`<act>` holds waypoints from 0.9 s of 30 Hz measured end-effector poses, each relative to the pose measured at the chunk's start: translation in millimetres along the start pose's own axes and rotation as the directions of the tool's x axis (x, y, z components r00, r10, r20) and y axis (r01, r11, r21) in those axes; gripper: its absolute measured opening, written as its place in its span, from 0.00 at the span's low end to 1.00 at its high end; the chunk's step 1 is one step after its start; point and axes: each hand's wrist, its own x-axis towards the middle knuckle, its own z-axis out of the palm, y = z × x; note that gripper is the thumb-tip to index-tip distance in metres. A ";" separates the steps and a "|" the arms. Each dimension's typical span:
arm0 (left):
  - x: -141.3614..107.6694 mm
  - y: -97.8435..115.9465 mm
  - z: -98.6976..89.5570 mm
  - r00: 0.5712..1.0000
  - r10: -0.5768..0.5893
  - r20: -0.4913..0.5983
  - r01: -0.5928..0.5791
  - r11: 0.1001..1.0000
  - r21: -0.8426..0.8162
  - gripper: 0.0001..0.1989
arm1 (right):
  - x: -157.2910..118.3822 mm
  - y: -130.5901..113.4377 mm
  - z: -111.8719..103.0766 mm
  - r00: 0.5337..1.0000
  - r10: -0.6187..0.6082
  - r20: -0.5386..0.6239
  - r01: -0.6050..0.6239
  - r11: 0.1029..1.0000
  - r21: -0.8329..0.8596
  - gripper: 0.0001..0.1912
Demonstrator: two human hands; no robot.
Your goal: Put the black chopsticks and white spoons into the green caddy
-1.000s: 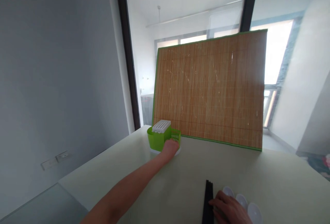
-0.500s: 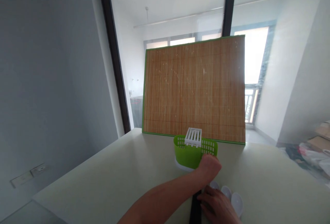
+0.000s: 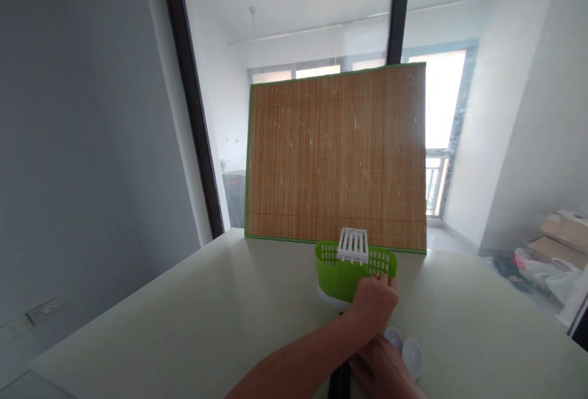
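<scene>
My left hand [image 3: 377, 298] reaches across to the green basket [image 3: 337, 279]. Its fingers bend over the front right rim and look closed on it. The basket has slotted walls, a white base and a white slatted piece [image 3: 353, 245] across its top. Lower down, my right hand [image 3: 383, 368] rests at the table with bent fingers, partly covered by my left forearm; what they hold, if anything, is hidden. Beside it lie white spoons [image 3: 412, 356], two bowls showing. Dark, long utensils [image 3: 340, 380] lie left of that hand, partly under my left forearm.
Everything stands on a pale table [image 3: 206, 319]. A bamboo mat board [image 3: 337, 160] with green edging stands upright behind the basket, before a glass partition. A grey wall [image 3: 82, 141] rises at the left. Boxes and bags [image 3: 551, 258] lie on the floor at right.
The basket has shifted a little right relative to the board, with my left hand at its rim. My right hand now sits closer under my left wrist, and one spoon bowl has gone from sight.
</scene>
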 end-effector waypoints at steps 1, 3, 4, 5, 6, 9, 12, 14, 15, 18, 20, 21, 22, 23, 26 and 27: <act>-12.4 -6.5 -4.2 0.999 -0.031 -0.022 0.031 0.999 -0.030 0.11 | 0.3 -1.1 -1.0 1.000 0.000 0.005 0.000 1.000 -0.003 0.13; -44.1 -21.7 -9.3 0.990 -0.135 -0.052 0.125 0.979 -0.160 0.11 | 1.0 -4.4 -4.2 1.000 -0.002 0.014 0.002 1.000 -0.013 0.14; -62.2 -29.8 -9.7 0.981 -0.191 -0.043 0.177 0.957 -0.230 0.10 | 1.4 -6.5 -6.0 1.000 0.001 0.018 -0.001 1.000 -0.020 0.14; -80.8 -37.8 -8.6 0.968 -0.250 -0.019 0.233 0.927 -0.293 0.09 | 1.8 -8.6 -7.8 1.000 0.007 0.025 -0.006 1.000 -0.028 0.15; -98.9 -45.2 -6.4 0.954 -0.299 0.021 0.289 0.895 -0.340 0.08 | 2.2 -10.7 -9.4 0.999 0.018 0.034 -0.016 0.999 -0.036 0.16; -143.6 -61.3 3.6 0.894 -0.393 0.215 0.447 0.810 -0.379 0.06 | 3.0 -16.1 -12.9 0.997 0.048 0.068 -0.045 0.998 -0.040 0.19; -166.1 -65.8 9.3 0.833 -0.403 0.379 0.527 0.787 -0.321 0.06 | 3.3 -19.7 -14.0 0.995 0.037 0.091 -0.035 0.999 -0.031 0.19; -170.3 -64.4 8.9 0.821 -0.396 0.412 0.528 0.801 -0.283 0.06 | 3.6 -20.6 -14.0 0.995 0.030 0.096 -0.026 0.999 -0.036 0.17; -170.6 -63.3 8.0 0.822 -0.393 0.413 0.524 0.806 -0.275 0.06 | 3.7 -20.6 -13.9 0.995 0.027 0.096 -0.023 0.999 -0.038 0.16; -169.0 -60.6 6.9 0.824 -0.391 0.410 0.521 0.806 -0.280 0.06 | 4.0 -19.3 -13.6 0.996 0.016 0.092 -0.013 0.999 -0.032 0.15; -168.7 -59.8 9.1 0.828 -0.390 0.403 0.520 0.804 -0.289 0.09 | 3.7 -18.3 -13.3 0.997 0.010 0.082 -0.008 1.000 -0.029 0.15; -168.8 -59.6 10.9 0.832 -0.382 0.403 0.514 0.805 -0.297 0.10 | 3.3 -18.0 -13.3 0.997 0.011 0.079 -0.009 1.000 -0.029 0.15; -169.1 -59.4 12.9 0.837 -0.370 0.404 0.505 0.807 -0.307 0.11 | 2.9 -17.8 -13.2 0.997 0.012 0.078 -0.009 1.000 -0.027 0.15; -169.3 -59.2 14.7 0.841 -0.358 0.406 0.497 0.807 -0.318 0.11 | 2.4 -17.7 -13.3 0.997 0.012 0.076 -0.010 1.000 -0.024 0.15; -169.3 -59.0 16.6 0.836 -0.344 0.427 0.498 0.803 -0.328 0.11 | 1.1 -18.2 -13.9 0.997 0.012 0.075 -0.012 1.000 -0.002 0.15; -169.1 -59.3 15.8 0.832 -0.344 0.436 0.503 0.800 -0.328 0.10 | 0.8 -18.4 -14.2 0.997 0.011 0.070 -0.012 1.000 0.006 0.15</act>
